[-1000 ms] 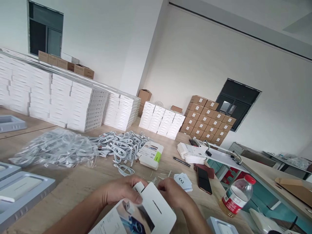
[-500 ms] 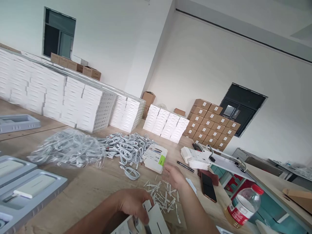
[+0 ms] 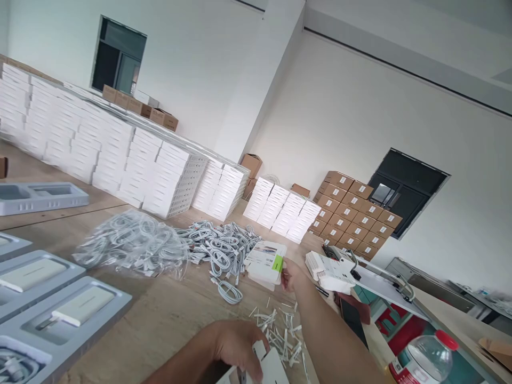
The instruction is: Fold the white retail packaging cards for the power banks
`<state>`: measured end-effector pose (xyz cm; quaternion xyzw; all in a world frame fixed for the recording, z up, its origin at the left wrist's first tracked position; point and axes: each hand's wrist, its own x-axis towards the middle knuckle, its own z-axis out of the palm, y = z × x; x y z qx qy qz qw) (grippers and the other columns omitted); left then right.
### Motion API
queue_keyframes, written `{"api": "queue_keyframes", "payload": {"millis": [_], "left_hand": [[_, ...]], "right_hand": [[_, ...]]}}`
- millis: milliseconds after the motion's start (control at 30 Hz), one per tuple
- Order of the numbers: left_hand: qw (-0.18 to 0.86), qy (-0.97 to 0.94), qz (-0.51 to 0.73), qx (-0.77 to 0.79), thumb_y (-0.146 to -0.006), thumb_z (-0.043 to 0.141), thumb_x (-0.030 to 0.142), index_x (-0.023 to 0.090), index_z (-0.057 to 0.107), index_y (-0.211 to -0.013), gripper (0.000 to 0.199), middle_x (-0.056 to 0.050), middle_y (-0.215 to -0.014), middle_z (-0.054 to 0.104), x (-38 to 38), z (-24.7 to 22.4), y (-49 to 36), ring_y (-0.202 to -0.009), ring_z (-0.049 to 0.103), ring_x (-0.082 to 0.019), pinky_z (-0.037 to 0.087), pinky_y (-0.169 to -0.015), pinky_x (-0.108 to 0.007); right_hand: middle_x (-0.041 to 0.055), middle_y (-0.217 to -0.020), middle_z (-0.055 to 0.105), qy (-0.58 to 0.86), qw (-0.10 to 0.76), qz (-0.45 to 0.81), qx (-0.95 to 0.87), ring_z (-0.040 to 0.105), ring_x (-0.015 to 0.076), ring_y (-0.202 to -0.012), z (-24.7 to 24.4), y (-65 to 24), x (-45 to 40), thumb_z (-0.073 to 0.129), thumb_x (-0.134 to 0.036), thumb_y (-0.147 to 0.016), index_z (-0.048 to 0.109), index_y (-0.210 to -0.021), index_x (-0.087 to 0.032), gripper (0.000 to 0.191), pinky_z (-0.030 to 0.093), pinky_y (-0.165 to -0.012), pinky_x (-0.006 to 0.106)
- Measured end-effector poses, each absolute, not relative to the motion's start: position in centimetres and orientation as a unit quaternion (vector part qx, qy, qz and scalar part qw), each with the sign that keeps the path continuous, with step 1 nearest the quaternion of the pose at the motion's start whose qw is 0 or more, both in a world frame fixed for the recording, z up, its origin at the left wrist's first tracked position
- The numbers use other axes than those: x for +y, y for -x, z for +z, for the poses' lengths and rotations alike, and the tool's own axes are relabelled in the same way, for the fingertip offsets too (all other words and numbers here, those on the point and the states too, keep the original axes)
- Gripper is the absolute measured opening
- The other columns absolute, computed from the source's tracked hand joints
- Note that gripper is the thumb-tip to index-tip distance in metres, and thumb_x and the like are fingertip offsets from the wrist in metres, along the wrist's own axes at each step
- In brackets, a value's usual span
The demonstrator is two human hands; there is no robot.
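At the bottom centre, my left hand (image 3: pixel 240 344) is closed around a white printed box (image 3: pixel 273 369), which has a flap sticking up by the thumb and runs out of the picture below. My right hand (image 3: pixel 293 274) reaches forward, its fingers bent round the right edge of a flat white carton (image 3: pixel 262 257) with a green patch. Under that carton the pale edge of another piece shows. Short white strips (image 3: pixel 280 336) are scattered between my hands. Grey cables (image 3: pixel 224 250) lie heaped just left of the carton, with one coiled cable (image 3: pixel 229 291) nearer me.
Cables in a clear bag (image 3: pixel 134 242) and grey trays holding white chargers (image 3: pixel 84 305) are on the left. White box stacks (image 3: pixel 168 178) line the back. On the right are folded white cartons (image 3: pixel 328 270), a phone (image 3: pixel 352 320) and a red-capped bottle (image 3: pixel 426 357).
My right hand has moved forward onto the edge of the flat carton. My left hand still holds the white box. The view has shifted, moving the scene right and slightly down.
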<state>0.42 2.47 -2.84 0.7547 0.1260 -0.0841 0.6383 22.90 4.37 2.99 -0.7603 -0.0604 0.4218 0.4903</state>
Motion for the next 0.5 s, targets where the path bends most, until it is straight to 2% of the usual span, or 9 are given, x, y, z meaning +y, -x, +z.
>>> {"api": "queue_keyframes", "payload": {"millis": [133,267,400,500], "left_hand": [[0.636,-0.753,-0.088,0.141,-0.038,0.081,0.027,0.021,0.073,-0.08,0.044,0.002,-0.068,0.067,2.7,-3.4,-0.8,-0.051,0.052,-0.013,0.042,-0.045,-0.023],[0.631,-0.753,-0.092,0.161,-0.036,0.081,0.027,0.021,0.072,-0.084,0.049,0.001,-0.07,0.068,2.8,-3.6,-0.9,-0.053,0.052,-0.014,0.042,-0.047,-0.024],[0.612,-0.766,-0.092,0.172,-0.034,0.082,0.028,0.021,0.071,-0.086,0.053,0.002,-0.067,0.065,2.6,-3.0,-0.7,-0.052,0.05,-0.014,0.04,-0.046,-0.023],[0.593,-0.781,-0.094,0.17,-0.037,0.081,0.03,0.022,0.071,-0.087,0.052,0.003,-0.065,0.063,2.5,-2.4,-0.6,-0.051,0.048,-0.013,0.037,-0.045,-0.022]], "right_hand": [[0.0038,-0.073,0.063,0.727,0.51,0.444,-0.118,0.06,0.0175,-0.064,5.4,-22.8,6.1,0.049,-0.061,-0.088,0.057,-0.088,-0.019,0.042,0.05,-0.065,0.034],[0.0056,-0.076,0.063,0.737,0.505,0.429,-0.133,0.062,0.0192,-0.072,5.9,-22.3,7.3,0.048,-0.061,-0.089,0.058,-0.086,-0.019,0.043,0.052,-0.076,0.04],[0.0063,-0.074,0.061,0.774,0.486,0.391,-0.109,0.06,0.0213,-0.068,4.4,-22.2,6.7,0.04,-0.067,-0.087,0.058,-0.084,-0.02,0.05,0.052,-0.073,0.046],[0.0066,-0.07,0.061,0.781,0.476,0.394,-0.094,0.062,0.0224,-0.064,3.4,-22.4,5.9,0.034,-0.066,-0.089,0.057,-0.079,-0.02,0.052,0.052,-0.064,0.044]]}}
